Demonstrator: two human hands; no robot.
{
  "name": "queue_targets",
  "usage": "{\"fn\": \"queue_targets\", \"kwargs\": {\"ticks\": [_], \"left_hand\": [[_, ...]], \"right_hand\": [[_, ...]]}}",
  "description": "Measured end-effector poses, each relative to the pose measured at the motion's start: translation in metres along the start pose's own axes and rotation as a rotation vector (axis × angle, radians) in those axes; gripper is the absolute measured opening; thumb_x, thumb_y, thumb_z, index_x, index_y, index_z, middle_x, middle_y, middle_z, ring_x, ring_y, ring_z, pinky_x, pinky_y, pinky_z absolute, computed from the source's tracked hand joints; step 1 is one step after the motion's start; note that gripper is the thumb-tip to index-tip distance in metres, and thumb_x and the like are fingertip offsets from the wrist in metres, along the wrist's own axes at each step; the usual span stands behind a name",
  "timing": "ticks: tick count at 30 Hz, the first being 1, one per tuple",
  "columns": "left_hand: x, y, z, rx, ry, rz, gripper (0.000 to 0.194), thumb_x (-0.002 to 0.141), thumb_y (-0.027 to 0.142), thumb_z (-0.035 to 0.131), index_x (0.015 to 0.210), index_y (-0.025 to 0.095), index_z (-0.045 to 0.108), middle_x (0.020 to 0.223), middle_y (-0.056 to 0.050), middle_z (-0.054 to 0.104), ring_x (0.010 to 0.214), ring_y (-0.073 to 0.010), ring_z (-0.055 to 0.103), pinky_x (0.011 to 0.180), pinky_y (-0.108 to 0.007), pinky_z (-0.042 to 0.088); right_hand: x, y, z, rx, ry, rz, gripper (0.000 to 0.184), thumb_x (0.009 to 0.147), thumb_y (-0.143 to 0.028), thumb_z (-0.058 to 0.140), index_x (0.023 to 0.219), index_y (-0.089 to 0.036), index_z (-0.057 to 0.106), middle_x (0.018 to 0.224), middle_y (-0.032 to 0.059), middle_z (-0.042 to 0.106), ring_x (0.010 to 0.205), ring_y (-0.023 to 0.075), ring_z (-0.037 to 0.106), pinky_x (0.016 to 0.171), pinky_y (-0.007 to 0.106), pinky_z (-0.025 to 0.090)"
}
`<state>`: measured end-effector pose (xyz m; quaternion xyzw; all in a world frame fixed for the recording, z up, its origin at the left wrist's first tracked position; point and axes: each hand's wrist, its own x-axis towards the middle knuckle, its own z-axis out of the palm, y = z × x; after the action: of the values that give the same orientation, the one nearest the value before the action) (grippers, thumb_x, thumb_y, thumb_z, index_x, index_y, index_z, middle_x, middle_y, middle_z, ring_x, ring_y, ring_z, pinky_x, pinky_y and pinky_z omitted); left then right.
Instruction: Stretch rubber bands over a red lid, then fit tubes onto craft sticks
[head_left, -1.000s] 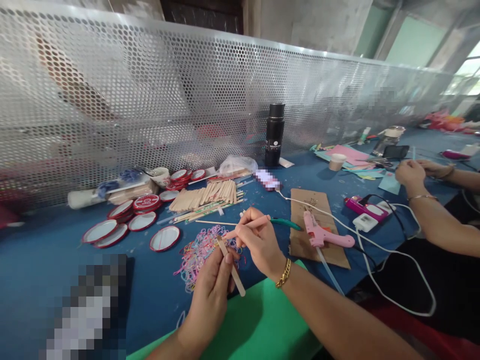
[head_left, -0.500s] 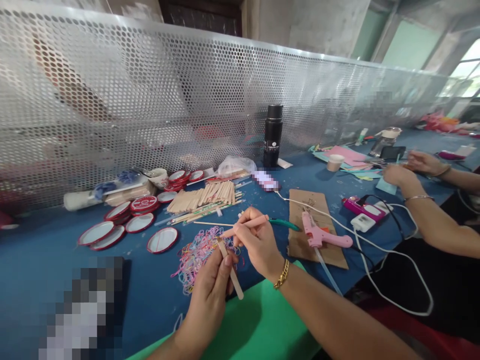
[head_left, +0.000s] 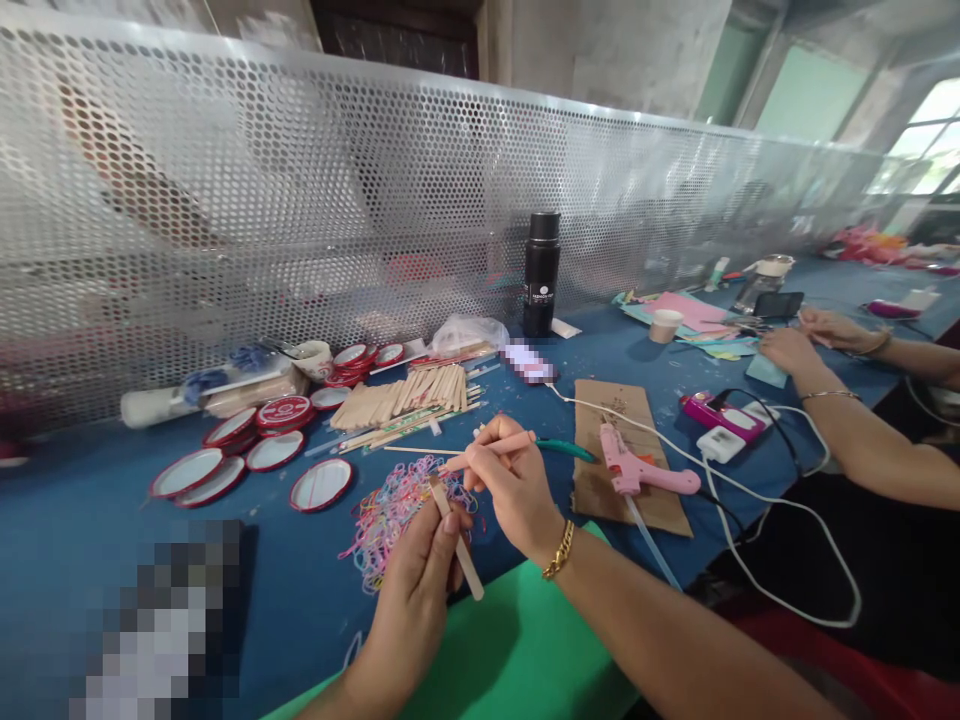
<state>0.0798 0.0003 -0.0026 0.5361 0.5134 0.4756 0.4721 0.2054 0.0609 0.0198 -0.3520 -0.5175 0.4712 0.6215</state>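
Observation:
My left hand point(head_left: 422, 572) is closed on a flat wooden craft stick point(head_left: 469, 570), which slants with its brown-marked end up and away from me. In my right hand point(head_left: 517, 492) is a pink pen point(head_left: 514, 442), gripped as if for writing, its point close to the stick's marked end. Whether the point touches the wood I cannot tell. Under and beyond my fingers lies a tangled heap of pastel elastic loops point(head_left: 386, 515). A green sheet point(head_left: 525, 640) spreads beneath my forearms.
Red-rimmed jar lids point(head_left: 321, 486) and piled craft sticks point(head_left: 420, 390) lie behind the heap. A pink glue gun point(head_left: 637, 470) rests on cardboard point(head_left: 592, 490), near a white cable point(head_left: 757, 492). A black bottle point(head_left: 541, 275) stands by the perforated screen. A co-worker's hands point(head_left: 787, 350) handle light-blue paper.
The view has shifted very slightly. My hands keep nearly the same pose, with the pen still beside the stick's marked end. The co-worker's hands have moved a little.

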Motion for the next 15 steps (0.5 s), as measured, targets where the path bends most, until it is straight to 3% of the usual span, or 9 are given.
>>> {"fn": "queue_targets", "kwargs": {"ticks": [7,15], "left_hand": [[0.0004,0.0044,0.0014,-0.074,0.031,-0.031,0.056,0.08,0.074,0.065,0.079,0.019,0.062,0.058,0.007,0.043,0.048,-0.0094,0.036,0.044,-0.021,0.029],[-0.0003,0.005,0.0013,-0.062,0.023,-0.017,0.055,0.079,0.074,0.066,0.076,0.019,0.061,0.057,0.007,0.044,0.047,-0.0094,0.035,0.043,-0.022,0.028]], "right_hand": [[-0.0005,-0.004,0.0006,0.113,0.02,0.09,0.016,0.081,-0.031,0.061,0.071,-0.022,0.052,0.052,-0.0044,0.059,0.049,0.0118,0.054,0.051,0.024,0.04],[-0.0002,-0.0068,0.001,0.136,-0.013,0.112,0.015,0.078,-0.03,0.06,0.07,-0.022,0.051,0.049,-0.0054,0.058,0.047,0.011,0.052,0.051,0.023,0.041]]}}
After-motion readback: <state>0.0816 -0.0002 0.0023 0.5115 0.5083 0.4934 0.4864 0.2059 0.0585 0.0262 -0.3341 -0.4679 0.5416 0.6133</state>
